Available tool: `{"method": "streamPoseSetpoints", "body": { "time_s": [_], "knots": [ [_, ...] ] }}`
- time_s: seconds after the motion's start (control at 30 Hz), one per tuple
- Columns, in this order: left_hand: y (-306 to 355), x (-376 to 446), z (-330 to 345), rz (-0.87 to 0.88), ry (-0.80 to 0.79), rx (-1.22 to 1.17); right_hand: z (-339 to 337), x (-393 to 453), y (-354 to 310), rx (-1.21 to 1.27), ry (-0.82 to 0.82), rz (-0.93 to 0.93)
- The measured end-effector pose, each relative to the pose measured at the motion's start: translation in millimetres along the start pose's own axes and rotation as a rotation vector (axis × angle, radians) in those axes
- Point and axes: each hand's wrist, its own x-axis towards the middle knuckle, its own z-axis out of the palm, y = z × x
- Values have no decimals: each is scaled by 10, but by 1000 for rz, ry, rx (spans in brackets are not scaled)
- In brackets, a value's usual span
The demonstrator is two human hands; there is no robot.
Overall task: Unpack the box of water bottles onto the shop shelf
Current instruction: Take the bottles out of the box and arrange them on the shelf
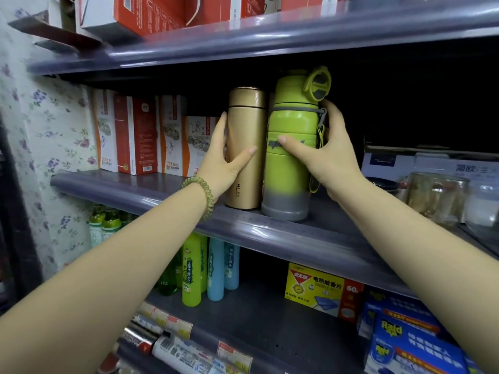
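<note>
A gold flask (247,125) and a lime-green bottle with a grey base and a flip cap (290,168) stand upright side by side on the middle grey shelf (270,233), near its front edge. My left hand (224,155) wraps the gold flask from its left, thumb across the front. My right hand (328,152) grips the green bottle from its right, thumb on the front band. The box of bottles is out of view.
Red and white product boxes (137,136) fill the shelf to the left of the flask. Glass jars (437,198) and flat boxes sit to the right. The shelf below holds spray bottles (193,268), a yellow mosquito-mat box (321,290) and blue Raid boxes (410,344).
</note>
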Motion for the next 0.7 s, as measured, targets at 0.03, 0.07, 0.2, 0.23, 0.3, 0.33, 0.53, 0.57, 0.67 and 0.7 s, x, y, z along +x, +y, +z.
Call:
{"method": "streamPoseSetpoints", "body": {
  "time_s": [0.03, 0.07, 0.2, 0.23, 0.3, 0.33, 0.53, 0.57, 0.67, 0.7],
  "knots": [
    [19, -37, -10, -2, 5, -3, 0, -8, 1, -1, 2, 8],
    [36, -78, -21, -9, 13, -5, -3, -21, -4, -6, 7, 17],
    [141, -320, -97, -37, 119, -20, -63, -225, -124, -101, 129, -23],
    [166, -399, -135, -27, 154, -11, -73, -314, -163, -112, 168, -64],
    [223, -583, -207, -14, 204, 22, -55, -509, -229, -80, 201, -141],
    [247, -685, -241, -12, 221, 34, -35, -608, -262, -46, 190, -174],
    [247, -1483, -509, -22, 348, 78, 416, -1264, -288, 304, -84, -159],
    [214, -1648, -585, -38, 368, 93, 539, -1397, -260, 350, -157, -135],
    [64, -2266, -864, -142, 455, 163, 943, -1871, -152, 459, -399, -37],
    [-5, -2511, -966, -183, 486, 200, 1085, -2058, -116, 489, -483, 5]
  ]
}}
